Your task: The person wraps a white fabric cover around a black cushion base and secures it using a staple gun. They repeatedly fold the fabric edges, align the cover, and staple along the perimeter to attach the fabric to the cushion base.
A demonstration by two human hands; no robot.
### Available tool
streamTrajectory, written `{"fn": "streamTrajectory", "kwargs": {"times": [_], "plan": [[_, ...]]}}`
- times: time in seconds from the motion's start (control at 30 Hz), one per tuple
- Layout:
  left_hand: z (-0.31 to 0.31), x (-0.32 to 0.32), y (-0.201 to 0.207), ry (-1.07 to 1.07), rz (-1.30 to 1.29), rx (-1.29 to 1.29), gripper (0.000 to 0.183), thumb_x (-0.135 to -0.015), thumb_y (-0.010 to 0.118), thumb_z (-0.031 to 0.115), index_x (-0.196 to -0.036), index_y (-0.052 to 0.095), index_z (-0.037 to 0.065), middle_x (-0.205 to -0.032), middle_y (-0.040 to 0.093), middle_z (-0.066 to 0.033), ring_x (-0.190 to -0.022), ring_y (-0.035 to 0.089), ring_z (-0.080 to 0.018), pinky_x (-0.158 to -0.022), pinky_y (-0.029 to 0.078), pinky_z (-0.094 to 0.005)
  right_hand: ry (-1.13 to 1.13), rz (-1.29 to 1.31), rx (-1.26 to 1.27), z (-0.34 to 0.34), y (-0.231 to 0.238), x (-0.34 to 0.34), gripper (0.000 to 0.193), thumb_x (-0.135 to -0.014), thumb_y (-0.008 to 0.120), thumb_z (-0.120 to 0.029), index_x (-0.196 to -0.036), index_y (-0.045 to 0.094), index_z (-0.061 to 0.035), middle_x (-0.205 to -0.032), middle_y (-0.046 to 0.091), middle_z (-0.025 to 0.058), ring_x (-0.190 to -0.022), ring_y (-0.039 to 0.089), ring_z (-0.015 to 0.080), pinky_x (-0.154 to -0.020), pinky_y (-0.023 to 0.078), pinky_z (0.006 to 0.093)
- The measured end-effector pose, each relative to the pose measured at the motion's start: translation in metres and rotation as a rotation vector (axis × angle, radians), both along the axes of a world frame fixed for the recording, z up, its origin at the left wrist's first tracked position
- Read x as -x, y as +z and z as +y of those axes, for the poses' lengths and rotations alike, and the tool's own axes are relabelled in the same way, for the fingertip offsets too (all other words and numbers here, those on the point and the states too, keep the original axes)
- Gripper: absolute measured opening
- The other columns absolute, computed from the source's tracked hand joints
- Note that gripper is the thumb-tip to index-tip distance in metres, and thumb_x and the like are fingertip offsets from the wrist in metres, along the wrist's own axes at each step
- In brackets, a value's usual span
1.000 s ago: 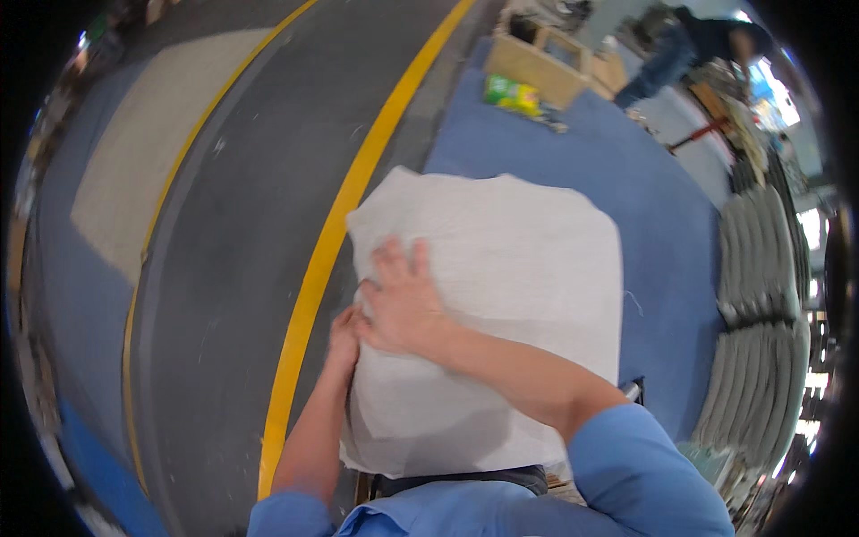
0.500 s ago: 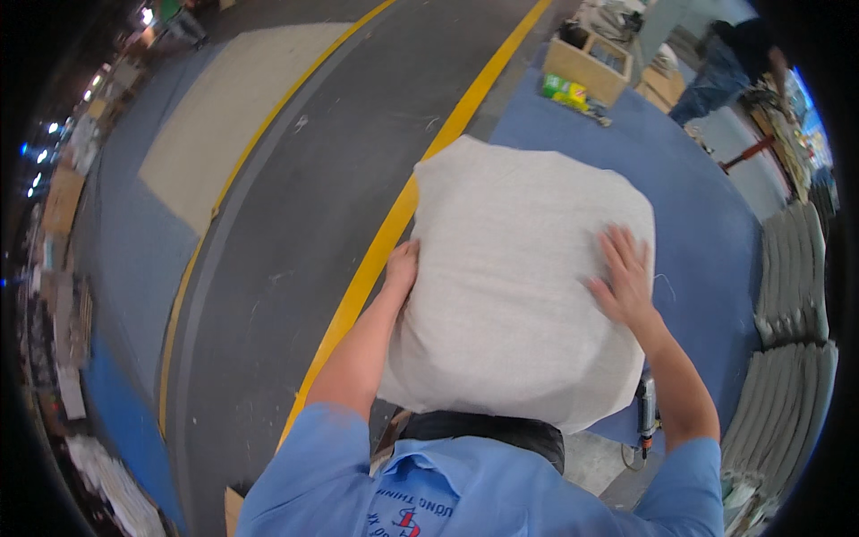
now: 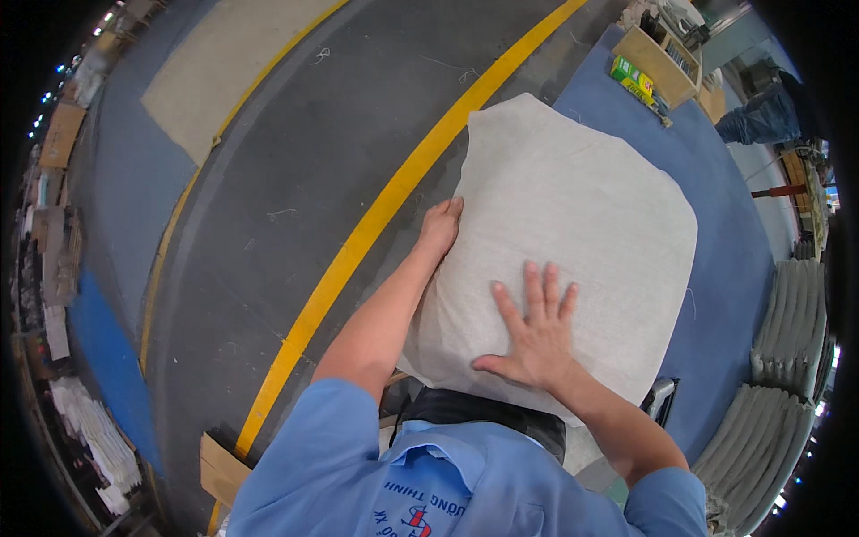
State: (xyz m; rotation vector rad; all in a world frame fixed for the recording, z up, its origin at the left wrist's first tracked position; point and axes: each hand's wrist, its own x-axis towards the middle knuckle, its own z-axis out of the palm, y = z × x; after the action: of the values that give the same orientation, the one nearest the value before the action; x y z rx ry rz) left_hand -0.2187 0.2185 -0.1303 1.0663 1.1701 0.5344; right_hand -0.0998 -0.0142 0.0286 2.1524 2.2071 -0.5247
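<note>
A squarish padded seat cushion (image 3: 582, 206), covered in off-white cloth, lies in front of me on the blue surface and overhangs its left side. My left hand (image 3: 442, 225) grips its left edge, thumb on top and the other fingers hidden beneath. Flat on the cloth, towards the near side, rests my right hand (image 3: 535, 336) with its fingers spread and nothing in it. Beside the cushion's near right corner, a grey and black tool (image 3: 660, 398) shows partly past my right forearm.
The blue work surface (image 3: 725, 295) carries a wooden box (image 3: 658, 63) and a green-yellow packet (image 3: 633, 80) at the far end. Stacked grey padded pieces (image 3: 752, 447) stand at right. A person in jeans (image 3: 761, 116) is at far right. A yellow floor line (image 3: 358, 242) runs along the left.
My right hand has moved from the cushion's right side to its near middle, fingers now spread. The cushion sits turned slightly clockwise and farther right in view, with my left hand still at its edge.
</note>
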Motion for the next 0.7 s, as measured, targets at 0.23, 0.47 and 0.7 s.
{"fn": "streamTrajectory", "kwargs": {"times": [0.23, 0.47, 0.7], "plan": [[-0.002, -0.002, 0.016, -0.01, 0.042, -0.044, 0.044, -0.111, 0.055, 0.035, -0.123, 0.074, -0.003, -0.119, 0.077, -0.015, -0.11, 0.069, -0.0224, -0.099, 0.051, -0.0353, 0.047, -0.077, 0.007, 0.039, -0.014, 0.042, 0.11, -0.083, 0.066, -0.079, -0.17, 0.03, -0.0225, -0.175, 0.008, 0.0315, -0.159, 0.002, 0.0611, -0.113, 0.009, 0.0871], [0.007, 0.001, 0.024, -0.08, 0.407, -0.509, 0.05, -0.112, 0.046, 0.036, -0.121, 0.072, -0.006, -0.118, 0.073, -0.0287, -0.114, 0.067, -0.0448, -0.101, 0.05, -0.0452, 0.169, 0.104, -0.211, 0.023, 0.014, 0.004, 0.105, -0.091, 0.061, -0.076, -0.171, 0.027, -0.018, -0.176, 0.017, 0.0274, -0.163, 0.011, 0.0503, -0.123, 0.012, 0.0757], [0.013, -0.002, 0.012, -0.044, 0.306, -0.363, 0.045, -0.112, 0.049, 0.032, -0.116, 0.072, -0.007, -0.112, 0.076, -0.025, -0.106, 0.071, -0.0367, -0.097, 0.052, -0.0432, -0.206, -0.16, -0.141, -0.073, 0.017, -0.149, 0.117, -0.088, 0.059, -0.082, -0.166, 0.03, 0.0013, -0.173, 0.016, 0.035, -0.161, 0.009, 0.0553, -0.121, 0.006, 0.0782]]}}
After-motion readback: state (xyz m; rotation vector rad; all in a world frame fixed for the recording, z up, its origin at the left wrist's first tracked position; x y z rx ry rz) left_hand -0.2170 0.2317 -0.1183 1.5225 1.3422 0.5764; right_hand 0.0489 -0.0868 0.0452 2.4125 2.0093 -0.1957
